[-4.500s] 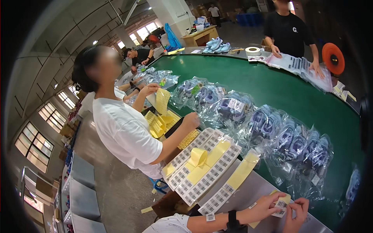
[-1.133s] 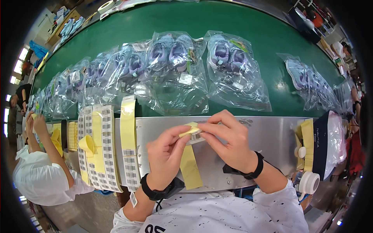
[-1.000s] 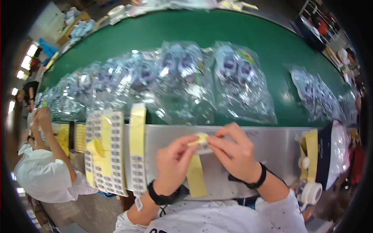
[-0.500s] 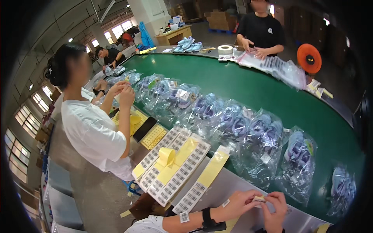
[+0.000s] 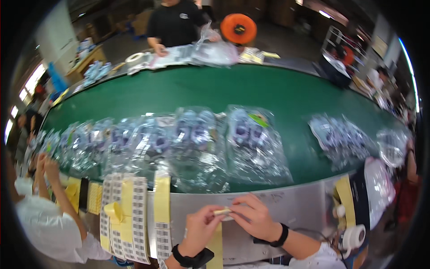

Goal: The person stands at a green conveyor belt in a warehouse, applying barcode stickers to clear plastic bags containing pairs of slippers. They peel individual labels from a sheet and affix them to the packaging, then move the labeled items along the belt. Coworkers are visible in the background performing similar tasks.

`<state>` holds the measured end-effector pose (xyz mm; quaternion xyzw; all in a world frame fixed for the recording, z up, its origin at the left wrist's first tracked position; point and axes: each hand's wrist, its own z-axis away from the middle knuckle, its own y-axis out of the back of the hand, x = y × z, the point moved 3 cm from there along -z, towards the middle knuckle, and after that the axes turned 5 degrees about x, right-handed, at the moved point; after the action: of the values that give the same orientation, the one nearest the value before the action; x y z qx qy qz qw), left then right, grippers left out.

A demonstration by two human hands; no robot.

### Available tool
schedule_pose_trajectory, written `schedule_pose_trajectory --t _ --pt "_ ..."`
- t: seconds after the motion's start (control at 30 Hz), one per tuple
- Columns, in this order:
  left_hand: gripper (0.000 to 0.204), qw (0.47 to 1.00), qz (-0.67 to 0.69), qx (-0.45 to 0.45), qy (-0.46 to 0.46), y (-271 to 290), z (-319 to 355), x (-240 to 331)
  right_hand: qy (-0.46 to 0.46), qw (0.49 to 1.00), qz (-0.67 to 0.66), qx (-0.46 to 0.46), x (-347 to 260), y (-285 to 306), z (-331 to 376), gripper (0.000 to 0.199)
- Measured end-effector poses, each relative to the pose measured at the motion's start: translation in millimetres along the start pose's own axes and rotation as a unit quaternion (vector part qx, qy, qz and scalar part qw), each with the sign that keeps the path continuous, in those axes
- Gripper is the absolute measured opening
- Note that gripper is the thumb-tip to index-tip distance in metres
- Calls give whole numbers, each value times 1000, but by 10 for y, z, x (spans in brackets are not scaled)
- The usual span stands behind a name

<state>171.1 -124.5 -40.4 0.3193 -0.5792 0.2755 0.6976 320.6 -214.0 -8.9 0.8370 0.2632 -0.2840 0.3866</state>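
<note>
My left hand (image 5: 200,229) and my right hand (image 5: 254,217) meet over the grey metal ledge (image 5: 295,210) at the near edge of the green conveyor belt (image 5: 233,92). Both pinch the top end of a narrow yellow backing strip (image 5: 217,237) with a small white sticker (image 5: 222,211) at the fingertips. Each wrist wears a black band. Just beyond my hands lies a row of clear plastic bags (image 5: 253,143) holding purple and white items. A sheet of white barcode labels (image 5: 121,215) with yellow strips lies to my left.
A person in a white shirt (image 5: 40,224) works at my left with raised hands. Across the belt a person in black (image 5: 174,24) handles clear bags beside an orange reel (image 5: 238,28). A white tape roll (image 5: 354,235) and yellow strips sit at my right.
My view has swung from the left side of the line back to straight ahead over the belt. My hands still hold the strip and sticker together.
</note>
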Motion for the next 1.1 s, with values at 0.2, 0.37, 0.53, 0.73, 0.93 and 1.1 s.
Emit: schedule_pose_trajectory --t 0.2,0.37,0.53,0.73,0.93,1.1 --pt "23 997 68 -6 24 -78 23 48 42 998 23 29 -20 58 94 19" --pt "29 991 110 -19 72 -96 -9 50 72 997 26 26 25 85 110 16" --pt "32 990 102 -31 95 -84 -51 46 4 999 -11 49 114 13 53 11" --pt "33 995 47 -28 83 -163 -87 30 42 999 9 20 184 78 131 14" --pt "39 994 40 -9 104 -268 -55 105 62 997 15 34 170 43 143 12" --pt "41 977 132 -68 155 -318 -132 -13 60 998 10 34 176 110 165 12"
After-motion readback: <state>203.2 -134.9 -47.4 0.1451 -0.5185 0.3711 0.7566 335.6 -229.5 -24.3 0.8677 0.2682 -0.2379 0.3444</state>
